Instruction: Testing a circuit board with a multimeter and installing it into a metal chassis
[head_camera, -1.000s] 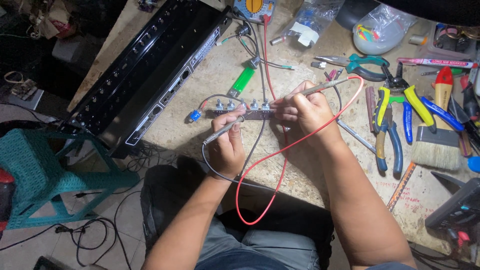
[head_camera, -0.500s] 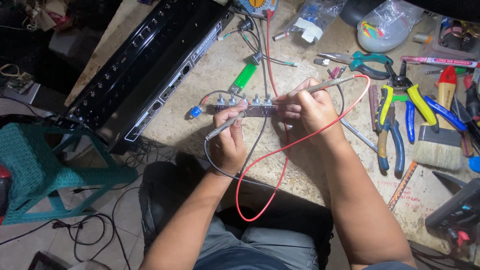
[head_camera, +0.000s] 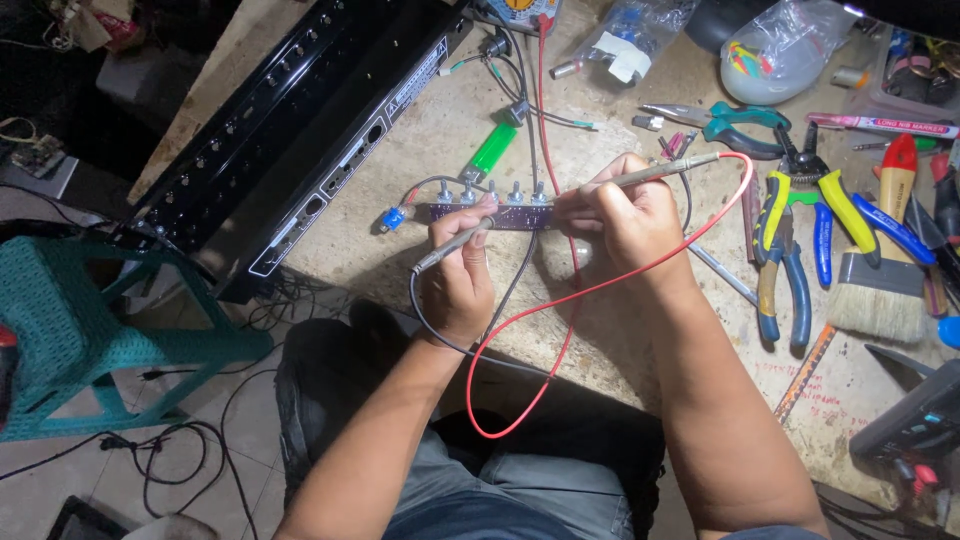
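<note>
Holding: left hand (head_camera: 458, 275), at centre frame, is closed around a grey test probe (head_camera: 452, 246) whose tip points up at the circuit board (head_camera: 490, 213).
Right hand: right hand (head_camera: 620, 215), just right of centre, is closed around a second probe (head_camera: 655, 172) that slants up to the right, and its fingertips touch the right end of the board.
Circuit board: narrow purple strip with a row of small knobbed parts, lying on the workbench (head_camera: 420, 150) between the two hands, slightly above centre frame.
Leads: red wire (head_camera: 560, 330) runs from the right probe's end, loops down over the bench edge towards the lap; black wire (head_camera: 440, 335) curves down from the left probe beside the left wrist.
Upper left: long black rack unit (head_camera: 300, 130) lies diagonally across the bench edge.
Above the board: green lighter (head_camera: 492, 150), well apart from the hands.
Right side: yellow-handled pliers (head_camera: 775, 250), blue-handled pliers (head_camera: 822, 235), teal-handled pliers (head_camera: 735, 118) and a paintbrush (head_camera: 880, 280) lie near the right hand, none touching it.
Lower left: teal plastic stool (head_camera: 90, 320) stands on the floor.
</note>
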